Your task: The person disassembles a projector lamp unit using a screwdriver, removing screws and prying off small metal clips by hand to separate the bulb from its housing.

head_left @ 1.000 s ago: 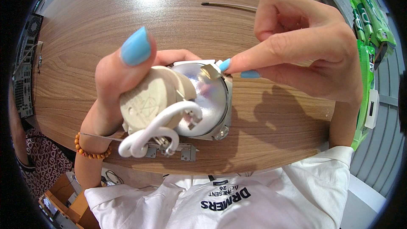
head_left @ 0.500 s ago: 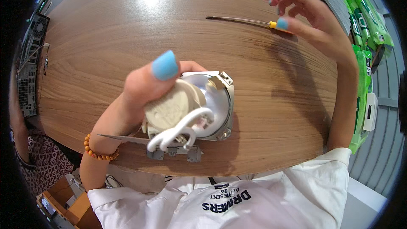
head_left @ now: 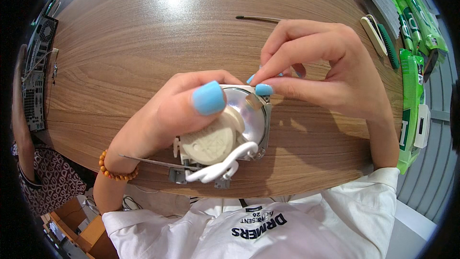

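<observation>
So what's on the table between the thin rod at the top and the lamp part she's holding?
In the head view, the right hand lies between thin rod and lamp part.

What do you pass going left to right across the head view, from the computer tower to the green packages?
Computer tower → beaded bracelet → left hand → lamp reflector assembly → right hand → brush → green packages.
</observation>
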Demonstrator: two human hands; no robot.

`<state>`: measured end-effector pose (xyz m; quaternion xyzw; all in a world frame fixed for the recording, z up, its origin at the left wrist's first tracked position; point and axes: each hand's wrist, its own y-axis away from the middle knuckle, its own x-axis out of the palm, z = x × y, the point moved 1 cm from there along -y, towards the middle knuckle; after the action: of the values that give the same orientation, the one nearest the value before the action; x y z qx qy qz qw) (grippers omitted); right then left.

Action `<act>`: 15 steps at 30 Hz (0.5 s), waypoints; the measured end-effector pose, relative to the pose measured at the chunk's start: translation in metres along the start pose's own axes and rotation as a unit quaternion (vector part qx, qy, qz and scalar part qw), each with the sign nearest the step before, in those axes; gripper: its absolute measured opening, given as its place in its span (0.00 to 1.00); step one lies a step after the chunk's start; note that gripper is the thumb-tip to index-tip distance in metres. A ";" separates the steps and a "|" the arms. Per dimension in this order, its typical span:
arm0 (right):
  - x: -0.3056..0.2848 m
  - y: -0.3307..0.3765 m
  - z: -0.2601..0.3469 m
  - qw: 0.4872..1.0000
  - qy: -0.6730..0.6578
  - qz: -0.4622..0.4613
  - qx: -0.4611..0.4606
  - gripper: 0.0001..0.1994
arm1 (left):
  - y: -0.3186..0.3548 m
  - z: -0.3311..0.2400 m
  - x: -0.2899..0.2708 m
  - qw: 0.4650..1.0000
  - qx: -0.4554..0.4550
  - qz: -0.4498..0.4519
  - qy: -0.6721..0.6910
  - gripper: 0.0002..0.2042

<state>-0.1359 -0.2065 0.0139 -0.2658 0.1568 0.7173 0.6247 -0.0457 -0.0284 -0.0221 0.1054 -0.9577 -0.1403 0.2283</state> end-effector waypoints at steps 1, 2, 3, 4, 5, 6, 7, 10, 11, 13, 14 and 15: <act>0.001 0.000 0.001 1.000 0.004 -0.009 0.005 0.06 | -0.001 0.000 0.004 0.999 0.008 -0.021 -0.025 0.25; 0.001 0.000 0.002 1.000 0.008 -0.019 0.010 0.05 | 0.000 -0.001 0.004 0.999 0.008 -0.021 -0.025 0.25; 0.001 -0.001 0.001 1.000 0.007 -0.018 0.010 0.05 | 0.000 -0.003 0.003 0.999 -0.002 -0.024 -0.049 0.25; 0.001 -0.001 0.000 0.999 -0.007 -0.035 -0.006 0.04 | 0.001 -0.004 0.002 0.997 -0.011 -0.026 -0.073 0.24; 0.001 -0.002 0.000 0.998 -0.020 -0.052 -0.022 0.04 | 0.001 -0.004 0.002 0.997 -0.012 -0.027 -0.073 0.24; -0.003 -0.002 -0.001 0.998 -0.020 -0.051 -0.021 0.04 | 0.002 -0.003 0.004 0.998 -0.012 -0.036 -0.060 0.24; -0.008 -0.002 -0.002 0.998 -0.009 -0.041 -0.036 0.04 | 0.002 -0.003 0.006 0.998 -0.011 -0.045 -0.047 0.24; -0.014 -0.003 0.006 0.998 0.043 -0.005 -0.055 0.05 | 0.001 -0.004 0.009 0.997 -0.004 -0.055 -0.045 0.24; -0.013 -0.001 0.002 0.997 0.035 0.001 -0.075 0.06 | 0.000 -0.003 0.008 0.997 -0.002 -0.057 -0.044 0.24; -0.010 -0.001 -0.002 0.995 0.021 0.010 -0.101 0.06 | -0.001 0.002 0.002 0.999 0.014 -0.031 -0.026 0.23; -0.008 -0.002 -0.003 0.994 0.027 0.012 -0.104 0.07 | 0.000 0.003 0.001 0.999 0.018 -0.023 -0.020 0.22; -0.007 -0.002 -0.002 0.994 0.036 0.013 -0.106 0.07 | 0.001 0.003 0.005 0.999 0.018 -0.036 -0.005 0.22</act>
<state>-0.1333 -0.2136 0.0165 -0.3540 0.1059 0.7277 0.5778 -0.0513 -0.0285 -0.0221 0.1429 -0.9567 -0.1322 0.2163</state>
